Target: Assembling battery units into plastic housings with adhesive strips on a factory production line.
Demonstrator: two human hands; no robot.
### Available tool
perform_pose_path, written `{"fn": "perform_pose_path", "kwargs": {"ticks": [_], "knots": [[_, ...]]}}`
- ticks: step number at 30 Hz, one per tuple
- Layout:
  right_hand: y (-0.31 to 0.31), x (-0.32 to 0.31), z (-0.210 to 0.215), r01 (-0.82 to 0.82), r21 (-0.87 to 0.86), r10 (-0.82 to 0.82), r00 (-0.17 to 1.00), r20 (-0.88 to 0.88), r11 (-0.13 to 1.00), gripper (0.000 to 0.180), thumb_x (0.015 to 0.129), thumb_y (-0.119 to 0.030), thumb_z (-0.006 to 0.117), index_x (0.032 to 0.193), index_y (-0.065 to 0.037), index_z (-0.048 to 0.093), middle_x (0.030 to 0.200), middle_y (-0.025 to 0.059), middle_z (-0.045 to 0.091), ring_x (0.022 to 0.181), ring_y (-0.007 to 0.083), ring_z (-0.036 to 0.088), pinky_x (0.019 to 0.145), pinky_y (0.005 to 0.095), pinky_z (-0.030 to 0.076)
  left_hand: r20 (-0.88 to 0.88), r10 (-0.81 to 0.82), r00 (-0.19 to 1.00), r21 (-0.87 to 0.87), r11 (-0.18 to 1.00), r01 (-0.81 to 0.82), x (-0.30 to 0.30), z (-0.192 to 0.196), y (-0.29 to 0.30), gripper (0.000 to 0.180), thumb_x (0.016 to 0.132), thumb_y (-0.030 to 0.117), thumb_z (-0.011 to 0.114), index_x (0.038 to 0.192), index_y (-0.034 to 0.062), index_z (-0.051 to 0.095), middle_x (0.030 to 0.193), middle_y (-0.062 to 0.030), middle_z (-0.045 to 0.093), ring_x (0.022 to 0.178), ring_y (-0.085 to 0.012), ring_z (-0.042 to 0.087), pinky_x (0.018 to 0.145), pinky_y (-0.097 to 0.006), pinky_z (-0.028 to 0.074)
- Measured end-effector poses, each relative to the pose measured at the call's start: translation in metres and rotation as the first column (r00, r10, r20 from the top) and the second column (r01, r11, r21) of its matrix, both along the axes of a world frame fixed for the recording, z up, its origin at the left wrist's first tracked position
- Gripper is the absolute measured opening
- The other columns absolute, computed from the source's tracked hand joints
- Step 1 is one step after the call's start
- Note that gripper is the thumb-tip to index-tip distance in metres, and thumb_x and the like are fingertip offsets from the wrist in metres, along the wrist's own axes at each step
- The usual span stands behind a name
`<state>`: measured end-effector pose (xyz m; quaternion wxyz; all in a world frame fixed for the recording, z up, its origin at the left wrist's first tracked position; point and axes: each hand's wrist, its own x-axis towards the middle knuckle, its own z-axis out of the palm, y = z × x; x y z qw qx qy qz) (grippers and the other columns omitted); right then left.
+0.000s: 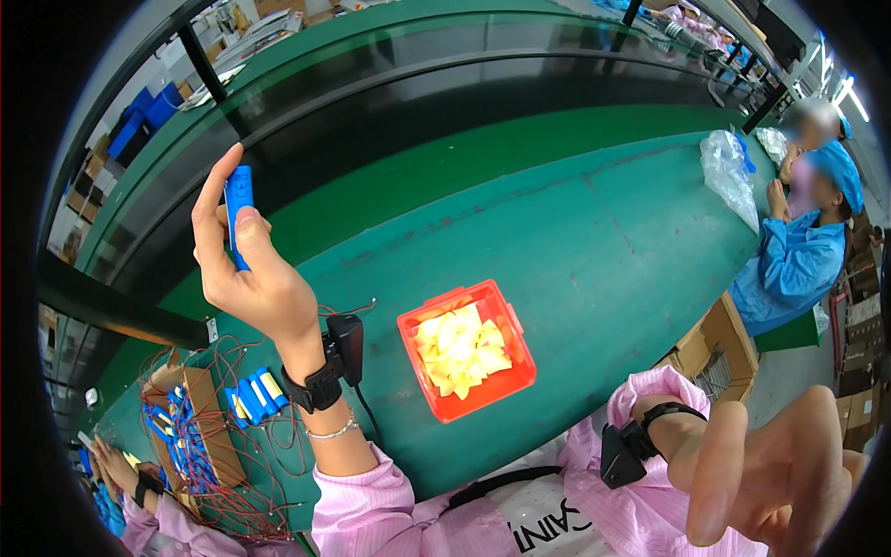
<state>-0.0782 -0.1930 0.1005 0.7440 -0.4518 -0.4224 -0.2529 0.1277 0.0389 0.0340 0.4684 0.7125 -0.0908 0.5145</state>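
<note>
My left hand (269,292), raised above the green table, grips a blue cylindrical battery (238,190). The thumb presses its near side, and the index finger stretches up past its top. My right hand (784,464) is lifted close to the camera at the lower right, fingers apart and partly bent, with nothing visible in it. Between my arms sits a red plastic bin (492,401) holding a heap of small yellow pieces (459,348). Left of my left forearm lies a row of blue batteries (257,397) with yellow strips and thin wires.
A cardboard box (212,399) of wired blue batteries stands at the left, loose wires spilling around it. Another person's hands (116,469) are beside it. A clear plastic bag (729,176) lies by co-workers in blue (798,265) at the right. A black conveyor (445,97) runs along the far side.
</note>
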Motion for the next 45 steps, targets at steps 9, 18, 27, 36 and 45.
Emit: {"fn": "perform_pose_path", "kwargs": {"ticks": [9,18,27,36,45], "knots": [[-0.002,0.001,0.004,-0.061,-0.009,0.061,0.998,-0.003,0.998,0.028,0.081,-0.014,0.059,0.106,-0.008,0.048,0.093,0.0051,0.054,0.111,0.0162,0.034,0.068,0.0422,0.041,0.062,0.0,0.998,0.034,0.999,-0.002,0.002,0.001,-0.002,0.039,0.086,0.005,0.041,0.116,0.0011,0.065,0.065,0.0037,0.037,0.06,-0.0049,0.033,0.055,-0.022,0.025],[-0.004,-0.018,0.006,-0.152,0.141,0.177,0.967,-0.184,0.978,0.025,0.081,-0.016,0.058,0.103,-0.011,0.048,0.097,0.0091,0.05,0.11,0.0169,0.035,0.068,0.0423,0.041,0.046,-0.037,0.998,0.002,0.999,0.037,0.002,0.001,-0.003,0.039,0.086,0.004,0.041,0.117,0.0023,0.066,0.066,0.0035,0.038,0.06,-0.0049,0.034,0.055,-0.021,0.025],[-0.004,-0.007,0.004,-0.157,0.141,0.186,0.958,-0.218,0.977,0.023,0.083,-0.017,0.057,0.102,-0.011,0.047,0.102,0.0103,0.046,0.112,0.0184,0.033,0.07,0.0435,0.039,0.03,-0.051,0.998,-0.02,0.998,0.052,0.001,0.001,-0.004,0.038,0.087,0.004,0.042,0.117,0.0025,0.066,0.068,0.0031,0.042,0.061,-0.0048,0.035,0.056,-0.021,0.027],[-0.014,-0.024,-0.001,-0.192,0.143,0.221,0.946,-0.235,0.971,0.021,0.084,-0.019,0.056,0.102,-0.012,0.047,0.106,0.0116,0.042,0.115,0.0201,0.03,0.073,0.0449,0.038,0.031,-0.037,0.999,-0.021,0.999,0.038,0.002,0.001,0.002,0.038,0.087,0.004,0.042,0.117,0.0017,0.065,0.067,0.0031,0.042,0.06,-0.0043,0.035,0.056,-0.02,0.027],[-0.039,-0.03,-0.009,-0.242,0.168,0.278,0.929,-0.244,0.956,0.019,0.086,-0.02,0.055,0.101,-0.012,0.046,0.111,0.013,0.038,0.118,0.0218,0.027,0.076,0.0462,0.037,0.023,-0.054,0.998,-0.025,0.998,0.055,0.002,0.0,0.002,0.037,0.083,0.005,0.044,0.112,-0.0001,0.066,0.072,0.0005,0.051,0.06,-0.0053,0.036,0.056,-0.021,0.029]]}}
